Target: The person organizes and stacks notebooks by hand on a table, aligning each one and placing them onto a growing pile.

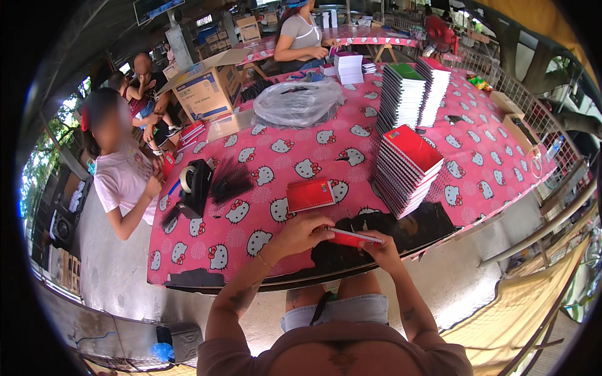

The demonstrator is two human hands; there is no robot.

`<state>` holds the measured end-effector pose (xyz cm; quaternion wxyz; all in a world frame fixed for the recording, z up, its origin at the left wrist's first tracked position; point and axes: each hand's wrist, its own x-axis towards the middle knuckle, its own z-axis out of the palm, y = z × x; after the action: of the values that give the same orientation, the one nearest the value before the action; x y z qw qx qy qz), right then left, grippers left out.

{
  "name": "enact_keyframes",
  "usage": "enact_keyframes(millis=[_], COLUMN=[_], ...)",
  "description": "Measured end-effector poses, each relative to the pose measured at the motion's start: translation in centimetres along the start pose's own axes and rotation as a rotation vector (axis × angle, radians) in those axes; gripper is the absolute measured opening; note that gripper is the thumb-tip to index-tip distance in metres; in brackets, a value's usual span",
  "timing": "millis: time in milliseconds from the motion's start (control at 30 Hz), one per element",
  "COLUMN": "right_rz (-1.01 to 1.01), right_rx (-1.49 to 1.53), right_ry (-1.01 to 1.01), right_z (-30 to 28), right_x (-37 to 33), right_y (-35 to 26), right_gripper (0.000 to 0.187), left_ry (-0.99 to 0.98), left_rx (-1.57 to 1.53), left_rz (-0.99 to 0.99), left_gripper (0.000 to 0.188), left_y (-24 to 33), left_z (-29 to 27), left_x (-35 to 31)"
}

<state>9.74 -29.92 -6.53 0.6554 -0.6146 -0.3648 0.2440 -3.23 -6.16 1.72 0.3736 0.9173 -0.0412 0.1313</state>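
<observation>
A small red notebook (351, 237) is held just above the table's near edge, tilted so its edge shows along the side towards me. My left hand (302, 233) is closed on its left end, and my right hand (381, 249) grips the right end. Beyond them a second red notebook (310, 195) lies flat on the pink cloth. Right of my hands rises a tall stack of red notebooks (411, 164) with black spiral bindings. Loose black spiral coils (231, 182) lie in a pile to the left, beside a black tape dispenser (195, 187).
The pink cartoon-cat tablecloth (263, 227) is torn near the front, baring dark board (433, 220). Farther back are green-covered notebook stacks (400, 94), a clear plastic bundle (298, 103) and a cardboard box (210, 88). One person (122, 169) stands left; another (301, 37) works opposite.
</observation>
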Motion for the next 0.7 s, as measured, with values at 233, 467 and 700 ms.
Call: enact_keyframes(millis=[233, 467, 700], right_rz=[-0.072, -0.068, -0.080], right_rx=[-0.006, 0.006, -0.048], right_ry=[0.002, 0.014, 0.025], right_z=[0.5, 0.6, 0.7], right_x=[-0.1, -0.2, -0.1], right_y=[0.4, -0.1, 0.1], right_gripper=[0.025, 0.024, 0.024], left_ry=[0.106, -0.040, 0.020], left_rx=[0.059, -0.132, -0.010], left_rz=[0.078, -0.082, 0.019], left_gripper=[0.020, 0.021, 0.028], left_y=[-0.7, -0.5, -1.8], left_z=[0.9, 0.5, 0.9], left_x=[-0.8, -1.1, -0.8])
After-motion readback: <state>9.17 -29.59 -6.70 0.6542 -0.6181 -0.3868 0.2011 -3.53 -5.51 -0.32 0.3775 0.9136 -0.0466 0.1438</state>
